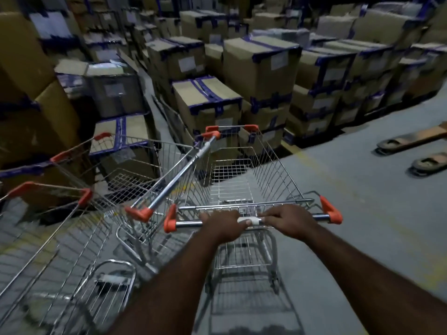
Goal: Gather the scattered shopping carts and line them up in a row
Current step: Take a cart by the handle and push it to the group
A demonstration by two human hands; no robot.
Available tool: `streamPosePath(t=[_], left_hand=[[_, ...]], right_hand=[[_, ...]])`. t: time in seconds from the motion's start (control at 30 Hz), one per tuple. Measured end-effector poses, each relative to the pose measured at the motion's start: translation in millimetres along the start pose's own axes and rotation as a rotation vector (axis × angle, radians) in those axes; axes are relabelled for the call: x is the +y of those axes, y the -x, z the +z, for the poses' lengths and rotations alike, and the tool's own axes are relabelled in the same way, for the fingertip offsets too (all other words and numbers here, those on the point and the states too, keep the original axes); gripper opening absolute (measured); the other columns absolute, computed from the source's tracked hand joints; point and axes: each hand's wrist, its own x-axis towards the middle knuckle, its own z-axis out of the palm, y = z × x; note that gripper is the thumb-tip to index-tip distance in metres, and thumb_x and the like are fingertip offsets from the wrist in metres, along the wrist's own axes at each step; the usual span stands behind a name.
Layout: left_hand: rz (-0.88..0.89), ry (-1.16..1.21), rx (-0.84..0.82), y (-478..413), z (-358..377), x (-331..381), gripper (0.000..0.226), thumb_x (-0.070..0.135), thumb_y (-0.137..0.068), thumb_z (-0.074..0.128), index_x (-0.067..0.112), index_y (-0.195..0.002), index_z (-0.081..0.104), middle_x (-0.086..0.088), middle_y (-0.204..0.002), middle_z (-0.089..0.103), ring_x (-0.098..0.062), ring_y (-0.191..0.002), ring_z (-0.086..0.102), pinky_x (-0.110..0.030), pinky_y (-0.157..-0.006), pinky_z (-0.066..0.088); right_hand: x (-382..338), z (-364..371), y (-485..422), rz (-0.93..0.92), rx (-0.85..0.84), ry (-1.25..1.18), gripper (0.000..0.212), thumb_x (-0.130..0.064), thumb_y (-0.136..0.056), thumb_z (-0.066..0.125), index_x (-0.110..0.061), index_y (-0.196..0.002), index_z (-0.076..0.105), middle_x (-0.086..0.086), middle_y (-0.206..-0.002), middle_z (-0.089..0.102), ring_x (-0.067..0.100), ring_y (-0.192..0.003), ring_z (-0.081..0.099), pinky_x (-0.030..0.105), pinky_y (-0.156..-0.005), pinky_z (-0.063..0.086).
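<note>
Chrome wire with orange plastic corners forms the shopping cart (242,175) straight ahead, and its basket shows only mesh with the floor beneath. The left hand (221,224) and right hand (286,221) both curl round its handle bar (188,223), close on either side of a white tag (250,220) (any print on it is too blurred to read). Just left, a second cart (176,176) stands at an angle against the held one, and a third cart (72,238) sits further left, blurred. Beyond them, cardboard boxes (261,66) sealed with blue tape stand stacked in rows, their white labels (278,60) illegible. Grey concrete floor (362,213) carries a faint yellow line (304,154), and pallet-jack forks (411,139) rest at the right.
</note>
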Motion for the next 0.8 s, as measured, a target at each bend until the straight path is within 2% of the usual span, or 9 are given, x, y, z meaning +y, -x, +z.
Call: streamPosePath(t=[0.13,0.23,0.33,0.43,0.67,0.8], left_hand=[[0.001,-0.007,-0.05,-33,-16,-6,0.066,0.074,-0.093,0.028,0.022,-0.126,0.052,-0.013,-0.134,0.06,-0.035,-0.12,0.055,-0.06,-0.105,0.037],[-0.004,-0.014,-0.083,-46,-26,-2,0.067,0.071,-0.096,0.029,0.019,-0.133,0.049,-0.015,-0.141,0.055,-0.036,-0.126,0.051,-0.056,-0.107,0.037],[-0.021,-0.001,-0.104,-63,-37,4,0.067,0.068,-0.098,0.031,0.017,-0.137,0.048,-0.015,-0.141,0.054,-0.034,-0.127,0.051,-0.054,-0.108,0.036],[-0.038,0.006,-0.057,-77,-40,12,0.064,0.069,-0.097,0.031,0.02,-0.133,0.051,-0.013,-0.136,0.058,-0.032,-0.123,0.054,-0.055,-0.107,0.037],[-0.111,0.05,-0.021,-111,-43,28,0.059,0.067,-0.098,0.032,0.022,-0.129,0.053,-0.012,-0.135,0.059,-0.032,-0.121,0.054,-0.054,-0.104,0.038],[-0.166,0.069,0.002,-117,-44,34,0.058,0.067,-0.097,0.032,0.025,-0.131,0.053,-0.01,-0.136,0.059,-0.034,-0.122,0.055,-0.056,-0.106,0.037]], right_hand=[[0,-8,-36,0.026,0.021,0.028,0.051,-0.066,-0.076,0.032,-0.04,-0.091,0.072,-0.01,-0.086,0.069,0.013,-0.085,0.059,0.029,-0.07,0.041],[4,-12,-54,0.048,0.018,0.067,0.047,-0.068,-0.077,0.031,-0.039,-0.074,0.067,-0.007,-0.081,0.068,0.014,-0.079,0.058,0.03,-0.069,0.039],[14,-17,-80,0.06,0.041,0.113,0.053,-0.074,-0.073,0.022,-0.038,-0.062,0.06,-0.006,-0.075,0.065,0.014,-0.074,0.058,0.03,-0.066,0.035],[29,-22,-102,0.027,0.042,0.135,0.063,-0.078,-0.071,0.017,-0.039,-0.071,0.067,-0.006,-0.074,0.066,0.011,-0.071,0.057,0.029,-0.064,0.034],[53,-41,-136,-0.029,0.01,0.218,0.045,-0.063,-0.096,0.037,-0.037,-0.085,0.073,-0.004,-0.08,0.066,0.013,-0.074,0.051,0.029,-0.066,0.033],[63,-46,-147,-0.075,-0.016,0.215,0.045,-0.061,-0.097,0.036,-0.036,-0.091,0.073,-0.004,-0.082,0.067,0.015,-0.077,0.055,0.03,-0.068,0.035]])
